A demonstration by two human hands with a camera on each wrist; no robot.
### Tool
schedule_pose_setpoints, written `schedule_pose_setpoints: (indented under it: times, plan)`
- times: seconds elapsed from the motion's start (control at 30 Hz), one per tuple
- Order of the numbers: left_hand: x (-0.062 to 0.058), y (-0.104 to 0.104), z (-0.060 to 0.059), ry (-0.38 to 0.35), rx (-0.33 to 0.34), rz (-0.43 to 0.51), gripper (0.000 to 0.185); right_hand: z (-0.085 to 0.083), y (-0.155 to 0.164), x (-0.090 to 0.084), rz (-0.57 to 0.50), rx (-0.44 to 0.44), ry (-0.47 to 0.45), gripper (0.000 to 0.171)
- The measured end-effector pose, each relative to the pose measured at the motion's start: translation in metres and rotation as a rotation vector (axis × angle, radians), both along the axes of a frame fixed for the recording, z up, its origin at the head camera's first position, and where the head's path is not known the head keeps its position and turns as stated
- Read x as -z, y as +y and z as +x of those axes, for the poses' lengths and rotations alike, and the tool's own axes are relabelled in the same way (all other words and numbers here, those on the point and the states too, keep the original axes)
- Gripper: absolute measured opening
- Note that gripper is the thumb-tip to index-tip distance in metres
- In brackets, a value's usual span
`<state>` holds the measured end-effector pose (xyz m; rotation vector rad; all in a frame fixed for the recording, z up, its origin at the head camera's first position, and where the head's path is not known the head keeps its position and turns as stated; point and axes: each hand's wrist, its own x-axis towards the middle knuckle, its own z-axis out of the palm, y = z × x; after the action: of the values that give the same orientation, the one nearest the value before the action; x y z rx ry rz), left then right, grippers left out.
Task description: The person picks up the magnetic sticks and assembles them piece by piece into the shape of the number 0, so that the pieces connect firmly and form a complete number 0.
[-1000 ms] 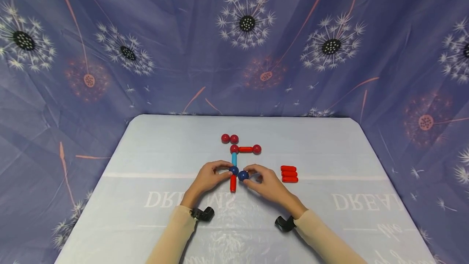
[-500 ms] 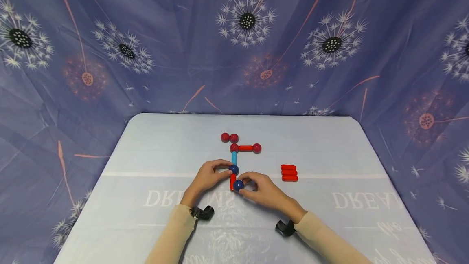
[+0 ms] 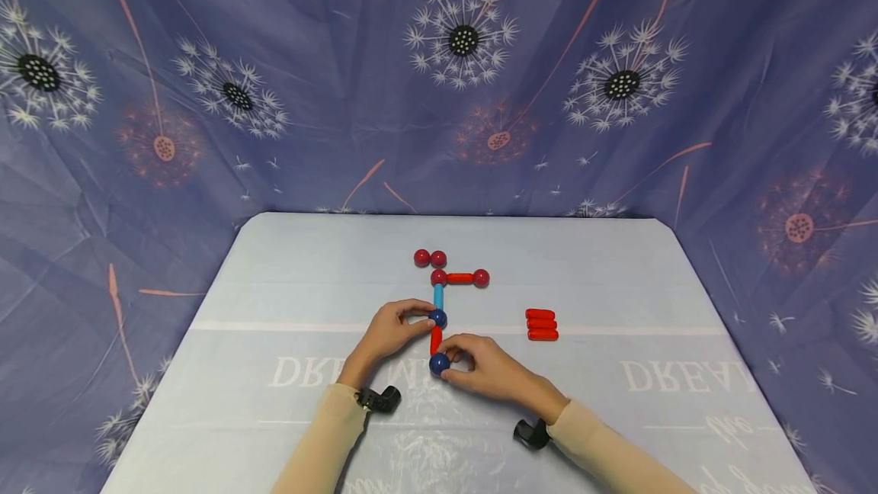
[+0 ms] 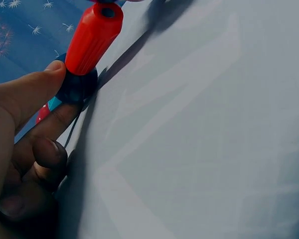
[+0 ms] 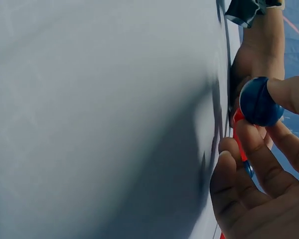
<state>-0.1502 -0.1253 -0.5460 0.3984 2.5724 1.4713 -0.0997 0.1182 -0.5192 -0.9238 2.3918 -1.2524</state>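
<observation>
Lined up on the counter (image 3: pixel 309 273)

The left hand (image 3: pixel 389 332) is at the far end of the red rod (image 3: pixel 436 338), the right hand (image 3: pixel 490 369) at its near end; its long axis runs toward the person. Left fingers pinch the far blue ball (image 3: pixel 440 318), right fingers the near blue ball (image 3: pixel 438 364), contact with rod unclear.
</observation>
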Motion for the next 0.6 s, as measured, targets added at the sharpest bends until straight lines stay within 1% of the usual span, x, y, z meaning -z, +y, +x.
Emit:
schedule_pose_setpoints:
  times: [0.23, 0.37, 0.6]
  plan:
    - [0.0025, -0.0003, -0.0008, -0.005, -0.001, 0.003, 0.027, 0.0, -0.002, 0.0035, 0.021, -0.021, -0.012, 0.027]
    - [0.0025, -0.0004, -0.0003, 0.0, 0.004, 0.012, 0.028, -0.0008, -0.0033, 0.0033, 0.042, -0.018, -0.031, 0.026]
    - [0.0033, -0.0002, -0.0008, 0.015, 0.001, 0.018, 0.028, -0.0026, -0.0045, 0.0034, 0.063, -0.017, -0.031, 0.026]
